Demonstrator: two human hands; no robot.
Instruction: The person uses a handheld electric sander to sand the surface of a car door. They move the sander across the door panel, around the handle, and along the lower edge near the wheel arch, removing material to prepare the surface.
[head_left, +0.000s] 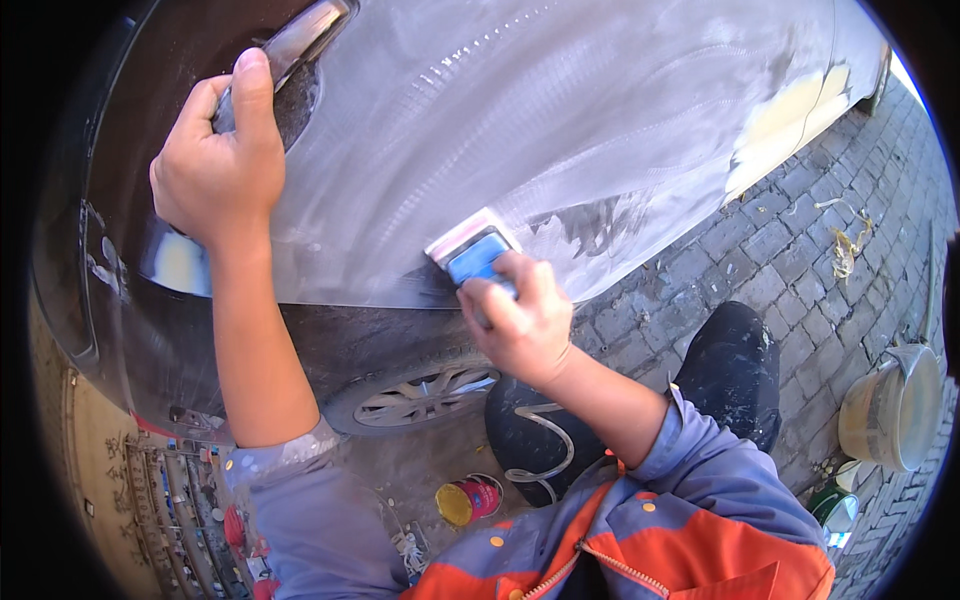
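Observation:
A car door [430, 130] fills the upper part of the view, dull grey with swirling scuff marks. My left hand [225, 155] is closed around the door handle [305, 38] at the upper left. Lower on the panel, my right hand [525, 325] grips a sanding block [478, 252] with a blue handle and a flat, pale-edged base. That base rests against the door near its bottom edge. To its right is a dark, bare-looking patch [590, 225]. The fingertips under the blue handle are partly hidden.
Cream filler [790, 125] covers the panel's far right end. Below the door is a wheel [425, 395]. A red tin [468, 498] with yellow contents lies near my knee. A whitish bucket [870, 415] and a green can [830, 508] stand on the brick paving at right.

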